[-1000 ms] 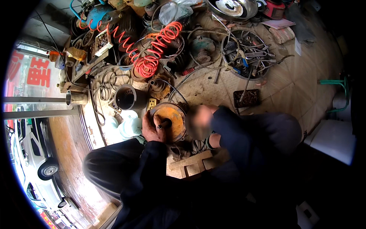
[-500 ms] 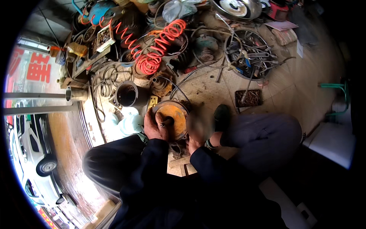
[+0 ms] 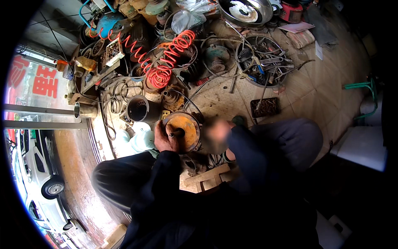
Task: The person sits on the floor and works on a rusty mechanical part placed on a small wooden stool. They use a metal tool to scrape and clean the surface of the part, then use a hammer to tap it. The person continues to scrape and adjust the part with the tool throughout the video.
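Observation:
My left hand (image 3: 166, 139) is closed on the near left side of a round rusty motor part (image 3: 190, 129). Its orange face is turned up toward me, and a dark stub shaft sticks out beside my fingers. To the right of this part, a little apart from it, is my right hand (image 3: 218, 129), smeared so that its fingers do not show. Worn dark metal pieces (image 3: 195, 162) lie just below the part, between my legs. Beyond my left hand stands a hollow dark motor housing (image 3: 138, 108), with a pale rounded object (image 3: 141, 139) in front of it.
A round pan of wrenches (image 3: 265, 62) and a black tray of small screws (image 3: 265, 107) lie on the tiled floor ahead right. An orange coiled hose (image 3: 159, 74) hangs over motor parts ahead. A wooden frame (image 3: 209, 176) is close to my body.
My right hand has left the lower right side of the motor part and moved up and right. My left hand keeps its hold. The whole view has shifted slightly.

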The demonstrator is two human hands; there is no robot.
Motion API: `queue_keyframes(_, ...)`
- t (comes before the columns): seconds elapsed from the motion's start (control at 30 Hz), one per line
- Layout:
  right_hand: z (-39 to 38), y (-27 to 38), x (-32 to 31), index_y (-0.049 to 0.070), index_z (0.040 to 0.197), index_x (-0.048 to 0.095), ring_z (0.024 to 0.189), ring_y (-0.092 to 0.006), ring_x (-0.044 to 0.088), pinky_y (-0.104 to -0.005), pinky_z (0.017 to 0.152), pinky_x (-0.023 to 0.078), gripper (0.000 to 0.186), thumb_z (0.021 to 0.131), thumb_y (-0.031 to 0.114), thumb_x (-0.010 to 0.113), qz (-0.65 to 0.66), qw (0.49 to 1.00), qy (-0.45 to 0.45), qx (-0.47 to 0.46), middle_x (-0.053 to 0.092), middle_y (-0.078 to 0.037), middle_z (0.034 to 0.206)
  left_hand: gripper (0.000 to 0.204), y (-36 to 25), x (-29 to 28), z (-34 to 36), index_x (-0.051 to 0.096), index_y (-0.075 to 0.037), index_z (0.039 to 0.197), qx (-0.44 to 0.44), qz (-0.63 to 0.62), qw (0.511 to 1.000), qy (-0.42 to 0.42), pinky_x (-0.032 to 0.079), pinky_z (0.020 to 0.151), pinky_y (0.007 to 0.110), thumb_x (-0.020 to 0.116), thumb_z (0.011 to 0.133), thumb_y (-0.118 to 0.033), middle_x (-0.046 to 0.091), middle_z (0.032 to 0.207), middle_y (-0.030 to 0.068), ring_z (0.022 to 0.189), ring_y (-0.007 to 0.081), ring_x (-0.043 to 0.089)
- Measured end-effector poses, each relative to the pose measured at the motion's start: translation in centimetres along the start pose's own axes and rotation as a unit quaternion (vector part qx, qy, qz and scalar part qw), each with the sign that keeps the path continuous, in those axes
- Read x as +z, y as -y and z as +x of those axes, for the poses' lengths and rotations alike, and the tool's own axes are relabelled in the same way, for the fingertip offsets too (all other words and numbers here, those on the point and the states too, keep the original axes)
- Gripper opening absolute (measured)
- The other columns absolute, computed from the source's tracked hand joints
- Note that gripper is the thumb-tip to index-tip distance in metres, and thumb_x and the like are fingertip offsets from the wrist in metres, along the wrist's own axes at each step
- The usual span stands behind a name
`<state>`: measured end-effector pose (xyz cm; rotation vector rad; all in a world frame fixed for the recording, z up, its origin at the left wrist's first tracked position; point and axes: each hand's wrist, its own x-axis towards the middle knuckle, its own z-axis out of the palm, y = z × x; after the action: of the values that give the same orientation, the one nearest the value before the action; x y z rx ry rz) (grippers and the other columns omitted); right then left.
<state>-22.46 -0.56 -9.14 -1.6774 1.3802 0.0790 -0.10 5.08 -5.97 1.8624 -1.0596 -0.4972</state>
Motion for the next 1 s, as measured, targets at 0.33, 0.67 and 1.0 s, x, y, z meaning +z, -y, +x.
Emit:
queue_keyframes(0.33,0.4,2.7,-6.3,0.003,0.064,0.068,0.068,-0.0276,0.065,-0.0412,0.069,0.049,0.047,0.087,0.044,0.065,0.008,0.986,0.165,0.001,0.065,-0.015,0.066,0.041,-0.7,0.3,-0.1,0.051,0.007,0.128,-0.011,-0.008,1.0,0.002,0.046,0.096,0.034,0.056,0.098,-0.021,0.061,0.119,0.0199,0.109,0.0259,0.06)
queue_keyframes(0.67,-5.1,0.9,8.6,0.001,0.073,0.063,0.058,-0.0236,0.056,-0.0401,0.059,0.043,0.051,0.095,0.046,0.055,0.355,0.919,-0.141,0.095,0.059,-0.012,0.061,0.041,0.1,0.1,-0.6,0.053,0.005,0.125,0.002,0.014,1.0,-0.009,0.045,0.095,0.037,0.053,0.099,-0.026,0.061,0.114,0.0215,0.107,0.0312,0.06)
queue_keyframes(1.0,-3.2,5.1,14.0,0.003,0.099,0.071,0.09,-0.0341,0.065,-0.0396,0.082,0.048,0.047,0.095,0.045,0.051,0.552,0.784,-0.213,0.187,0.069,-0.022,0.094,0.038,2.7,0.6,0.2,0.054,0.003,0.126,0.021,-0.014,0.999,-0.022,0.044,0.098,0.036,0.056,0.096,-0.019,0.061,0.121,0.0211,0.113,0.0302,0.06)
